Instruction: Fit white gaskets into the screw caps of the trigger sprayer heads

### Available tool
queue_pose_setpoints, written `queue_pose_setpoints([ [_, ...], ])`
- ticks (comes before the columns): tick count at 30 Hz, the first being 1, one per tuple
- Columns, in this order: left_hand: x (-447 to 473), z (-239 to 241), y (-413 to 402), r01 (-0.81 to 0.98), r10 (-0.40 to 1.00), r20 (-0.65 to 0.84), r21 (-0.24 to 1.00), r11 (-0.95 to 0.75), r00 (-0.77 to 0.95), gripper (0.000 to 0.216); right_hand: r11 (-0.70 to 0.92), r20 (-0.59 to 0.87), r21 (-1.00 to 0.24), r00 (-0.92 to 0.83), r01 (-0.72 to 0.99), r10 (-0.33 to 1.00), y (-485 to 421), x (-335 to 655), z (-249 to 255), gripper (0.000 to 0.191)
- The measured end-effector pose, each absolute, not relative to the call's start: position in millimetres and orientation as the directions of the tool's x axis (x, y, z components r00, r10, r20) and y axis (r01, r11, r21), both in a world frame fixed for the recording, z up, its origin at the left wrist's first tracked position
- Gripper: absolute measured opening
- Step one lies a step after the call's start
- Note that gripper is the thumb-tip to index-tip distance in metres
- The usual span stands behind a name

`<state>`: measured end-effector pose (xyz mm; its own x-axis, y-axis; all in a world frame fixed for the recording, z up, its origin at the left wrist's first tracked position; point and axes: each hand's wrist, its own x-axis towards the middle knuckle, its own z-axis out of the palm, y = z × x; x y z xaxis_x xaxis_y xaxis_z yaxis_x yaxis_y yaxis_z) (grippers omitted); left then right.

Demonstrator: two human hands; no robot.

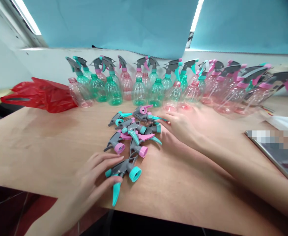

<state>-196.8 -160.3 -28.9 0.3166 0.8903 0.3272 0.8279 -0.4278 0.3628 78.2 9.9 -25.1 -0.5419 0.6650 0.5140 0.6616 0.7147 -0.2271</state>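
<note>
My left hand point(94, 180) has its thumb and fingers closed around a grey spray trigger head point(120, 167) with a teal trigger and teal collar, near the front edge of the table. Farther back, my right hand point(178, 127) pinches at a teal trigger point(156, 118) on the right side of a heap of spray heads; its fingertips are partly hidden. Other grey spray heads with pink or teal parts lie in the heap, among them one with a pink collar point(119, 148). Behind them, uncapped bottles stand upright, such as a green bottle point(156, 93) and a pink-tinted bottle point(175, 95).
Along the wall, several bottles carry spray heads, including a pink-collared bottle point(239, 91) at the right. A red plastic bag point(43, 96) lies at the back left. A phone-like device point(272, 154) rests at the right, and blue sheets point(114, 26) cover the window.
</note>
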Motion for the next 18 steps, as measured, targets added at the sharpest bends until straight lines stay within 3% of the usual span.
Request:
queue_pose_setpoints([
  [6, -172, -42, -174, 0.818, 0.885, 0.336, 0.371, -0.439, 0.323, 0.041, 0.743, 0.478, -0.184, -0.601, 0.644, 0.640, 1, 44, -21, 0.025],
  [11, -141, -40, -170, 0.808, 0.860, 0.346, 0.332, -0.486, 0.375, 0.034, 0.774, 0.415, -0.235, -0.660, 0.587, 0.627, -8, 31, -13, 0.038],
  [18, -104, -25, -147, 0.797, 0.806, 0.319, 0.197, -0.571, 0.499, 0.035, 0.784, 0.354, -0.285, -0.699, 0.552, 0.621, -22, 54, 12, 0.036],
])
